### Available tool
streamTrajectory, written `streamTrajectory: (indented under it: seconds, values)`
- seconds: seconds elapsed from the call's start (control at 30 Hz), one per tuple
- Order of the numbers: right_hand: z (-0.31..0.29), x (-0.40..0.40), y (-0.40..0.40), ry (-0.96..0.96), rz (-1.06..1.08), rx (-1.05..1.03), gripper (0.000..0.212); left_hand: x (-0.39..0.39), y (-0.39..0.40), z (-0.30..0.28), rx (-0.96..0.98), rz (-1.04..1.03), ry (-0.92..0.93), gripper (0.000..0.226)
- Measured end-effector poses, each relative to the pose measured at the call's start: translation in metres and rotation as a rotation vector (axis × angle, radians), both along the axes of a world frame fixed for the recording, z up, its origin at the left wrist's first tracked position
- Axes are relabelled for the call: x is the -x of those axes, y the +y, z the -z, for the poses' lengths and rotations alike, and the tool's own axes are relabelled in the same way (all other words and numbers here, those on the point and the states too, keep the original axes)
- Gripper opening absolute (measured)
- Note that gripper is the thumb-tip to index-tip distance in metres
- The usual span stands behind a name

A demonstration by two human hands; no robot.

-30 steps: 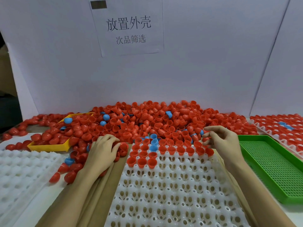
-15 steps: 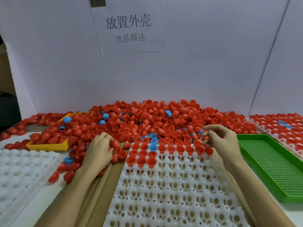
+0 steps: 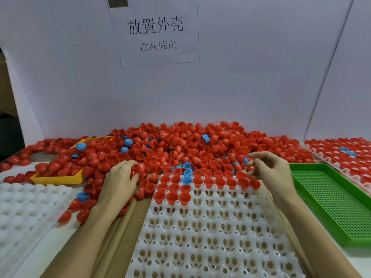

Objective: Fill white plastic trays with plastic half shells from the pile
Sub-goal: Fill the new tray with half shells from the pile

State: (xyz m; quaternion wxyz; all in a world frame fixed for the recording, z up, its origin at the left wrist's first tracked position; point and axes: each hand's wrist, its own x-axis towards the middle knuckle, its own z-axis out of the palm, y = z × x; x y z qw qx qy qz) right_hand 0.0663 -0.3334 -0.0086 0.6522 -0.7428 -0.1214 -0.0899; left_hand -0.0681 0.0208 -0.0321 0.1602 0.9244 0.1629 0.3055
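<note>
A big pile of red half shells with a few blue ones lies along the back wall. The white plastic tray in front of me has its far rows filled with red shells and two blue shells. My left hand lies palm down at the pile's near edge, left of the tray, fingers curled round a red shell. My right hand hovers over the tray's far right corner, thumb and fingers pinching a small red shell.
Another white tray lies at the left. A yellow tray sits half buried in shells. At the right lies a green perforated tray, and beyond it a tray filled with red shells. Brown cardboard lies under the centre tray.
My left hand's fingers have curled into the shells at the pile's edge. My right hand has stayed almost in place over the tray's far right corner.
</note>
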Motion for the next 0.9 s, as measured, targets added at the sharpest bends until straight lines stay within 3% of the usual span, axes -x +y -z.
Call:
streamTrajectory:
  seconds: [0.23, 0.37, 0.5, 0.67, 0.9]
  values:
    - [0.000, 0.000, 0.001, 0.009, -0.016, -0.008, 0.030, 0.000, -0.010, -0.010, -0.020, 0.026, -0.115, 0.022]
    - [-0.003, 0.003, 0.003, 0.036, -0.068, -0.017, 0.029, 0.002, -0.035, -0.017, -0.018, 0.170, -0.194, 0.022]
    - [-0.013, 0.014, 0.007, 0.081, -0.326, 0.028, 0.022, 0.004, -0.073, -0.017, -0.027, 0.336, -0.156, 0.023]
    - [-0.022, 0.038, 0.019, 0.008, -0.754, 0.240, 0.026, 0.010, -0.104, -0.017, -0.134, 0.498, -0.168, 0.025]
    - [-0.020, 0.044, 0.028, -0.020, -0.732, 0.166, 0.012, 0.013, -0.115, -0.021, -0.164, 0.588, -0.226, 0.033]
